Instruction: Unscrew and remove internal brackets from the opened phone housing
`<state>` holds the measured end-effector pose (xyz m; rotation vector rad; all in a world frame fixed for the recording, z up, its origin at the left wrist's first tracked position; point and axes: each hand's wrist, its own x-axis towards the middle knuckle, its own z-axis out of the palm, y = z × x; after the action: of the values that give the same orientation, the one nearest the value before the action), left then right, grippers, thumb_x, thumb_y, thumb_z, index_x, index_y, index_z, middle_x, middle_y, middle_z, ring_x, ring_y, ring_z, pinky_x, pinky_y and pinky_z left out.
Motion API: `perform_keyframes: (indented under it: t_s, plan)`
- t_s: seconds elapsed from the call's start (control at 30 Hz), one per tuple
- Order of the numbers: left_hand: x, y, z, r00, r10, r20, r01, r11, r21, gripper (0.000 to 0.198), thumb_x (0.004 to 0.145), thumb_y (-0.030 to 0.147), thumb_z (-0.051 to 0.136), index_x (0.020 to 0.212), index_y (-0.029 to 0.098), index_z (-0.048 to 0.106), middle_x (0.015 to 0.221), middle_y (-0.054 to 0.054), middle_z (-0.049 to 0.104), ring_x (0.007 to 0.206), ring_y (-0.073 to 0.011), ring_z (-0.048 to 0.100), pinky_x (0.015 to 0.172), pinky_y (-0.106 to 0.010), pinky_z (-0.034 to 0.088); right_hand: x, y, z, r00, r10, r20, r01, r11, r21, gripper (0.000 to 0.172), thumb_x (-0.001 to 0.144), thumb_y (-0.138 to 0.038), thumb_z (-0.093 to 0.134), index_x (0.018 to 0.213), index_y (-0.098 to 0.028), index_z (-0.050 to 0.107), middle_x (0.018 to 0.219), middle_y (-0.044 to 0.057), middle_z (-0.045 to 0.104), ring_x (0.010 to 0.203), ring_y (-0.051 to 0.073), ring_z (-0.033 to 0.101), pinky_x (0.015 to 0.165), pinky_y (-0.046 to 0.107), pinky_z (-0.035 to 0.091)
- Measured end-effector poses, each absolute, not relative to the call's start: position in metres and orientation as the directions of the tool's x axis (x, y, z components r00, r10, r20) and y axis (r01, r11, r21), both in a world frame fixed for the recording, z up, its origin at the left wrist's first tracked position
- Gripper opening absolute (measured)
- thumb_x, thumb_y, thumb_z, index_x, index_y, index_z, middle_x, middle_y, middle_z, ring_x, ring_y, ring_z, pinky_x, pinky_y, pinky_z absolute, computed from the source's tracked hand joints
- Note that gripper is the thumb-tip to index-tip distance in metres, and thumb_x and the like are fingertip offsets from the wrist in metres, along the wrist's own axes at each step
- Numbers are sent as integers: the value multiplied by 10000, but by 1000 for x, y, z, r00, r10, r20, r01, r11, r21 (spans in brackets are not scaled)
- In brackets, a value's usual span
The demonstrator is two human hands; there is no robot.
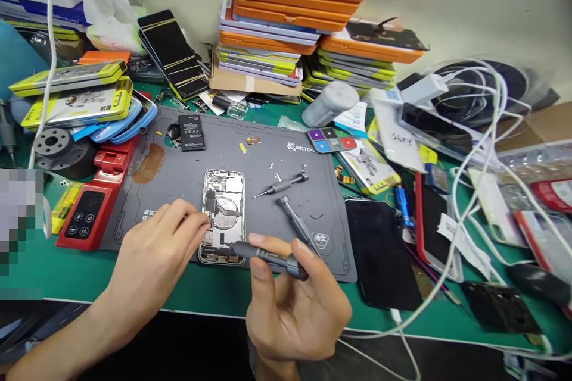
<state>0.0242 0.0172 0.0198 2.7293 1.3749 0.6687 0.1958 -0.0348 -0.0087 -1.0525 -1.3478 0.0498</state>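
An opened phone (pixel 230 229), its inner parts bare, lies on the grey work mat (pixel 174 184). My left hand (pixel 156 250) is at the phone's left edge with thumb and fingers pinched together; whatever is between the fingertips is hidden. My right hand (pixel 299 303) grips a dark grey screwdriver (pixel 268 255) between thumb and fingers, held slantwise over the lower end of the phone. Two more screwdrivers lie to the right, a slim one (pixel 286 183) and a thicker one (pixel 298 223). Behind the phone sits a black phone battery (pixel 192 133).
A red device with touch buttons (pixel 84 214) borders the mat on the left. A dark phone (pixel 382 253) with a white cable (pixel 440 277) lies at right. Stacked orange boxes (pixel 290 3) rise at the back, near a grey bottle (pixel 328 104). Small loose parts dot the mat.
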Motion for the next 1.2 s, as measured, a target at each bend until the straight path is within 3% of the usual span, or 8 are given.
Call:
perform_keyframes:
  t_s: [0.4, 0.57, 0.7, 0.77, 0.83, 0.97, 1.1, 1.2]
  plan:
    - [20, 15, 18, 508, 781, 363, 729, -615, 302, 156, 1126, 172, 552, 1116, 214, 702, 1043, 10, 708, 913, -150, 674, 799, -317, 461, 198, -35, -7, 258, 617, 744, 595, 505, -625, 780, 958, 148, 674, 1616, -241, 520, 1175, 66, 771, 1013, 232, 804, 844, 395, 735]
    - [15, 15, 13, 494, 779, 387, 693, -621, 366, 139, 1110, 180, 592, 1137, 223, 720, 1052, 11, 707, 890, -147, 643, 815, -308, 481, 193, -33, -12, 371, 600, 709, 549, 474, -688, 639, 1018, 25, 718, 1573, -244, 551, 1146, 81, 767, 977, 270, 812, 719, 433, 773]
    - [7, 10, 14, 478, 776, 412, 655, -627, 422, 146, 1105, 168, 602, 1180, 224, 715, 1085, 7, 723, 929, -140, 657, 872, -300, 492, 184, -30, -12, 441, 589, 677, 486, 477, -732, 587, 1018, 45, 680, 1532, -222, 584, 1180, 89, 768, 975, 237, 808, 726, 375, 777]
    - [0, 6, 16, 442, 775, 453, 635, -626, 452, 119, 1085, 154, 644, 1174, 209, 701, 1082, 2, 733, 965, -133, 672, 914, -287, 499, 183, -28, -10, 429, 652, 626, 417, 471, -777, 540, 1020, 54, 657, 1481, -222, 605, 1214, 86, 769, 1037, 232, 804, 758, 351, 775]
    - [-7, 2, 15, 378, 778, 502, 619, -616, 487, 58, 1064, 134, 676, 1079, 190, 676, 966, 11, 716, 890, -118, 659, 852, -269, 501, 182, -26, -8, 321, 754, 573, 360, 463, -810, 454, 1030, 61, 629, 1388, -218, 631, 1282, 90, 763, 1148, 241, 787, 849, 367, 769]
    - [-17, -2, 10, 317, 829, 461, 582, -554, 596, 293, 1090, 134, 596, 816, 202, 518, 685, 62, 480, 590, -80, 446, 585, -265, 376, 181, -19, -6, 64, 852, 520, 370, 464, -805, 305, 1069, 44, 551, 1219, -206, 641, 1374, 93, 746, 1292, 240, 734, 984, 370, 725]
    - [-17, 0, 8, 307, 831, 464, 548, -553, 628, 326, 1093, 138, 566, 786, 206, 479, 671, 63, 443, 570, -79, 412, 559, -264, 351, 173, -14, -6, 38, 888, 458, 377, 412, -830, 242, 1100, -23, 537, 1191, -220, 645, 1369, 82, 750, 1257, 229, 752, 1002, 374, 711]
    - [-17, 1, 9, 302, 822, 483, 532, -566, 630, 306, 1098, 152, 569, 804, 205, 504, 674, 61, 477, 573, -80, 440, 559, -258, 367, 169, -16, -6, 158, 885, 437, 302, 378, -875, 210, 1113, -73, 578, 1237, -227, 647, 1310, 82, 767, 1167, 220, 786, 910, 327, 725]
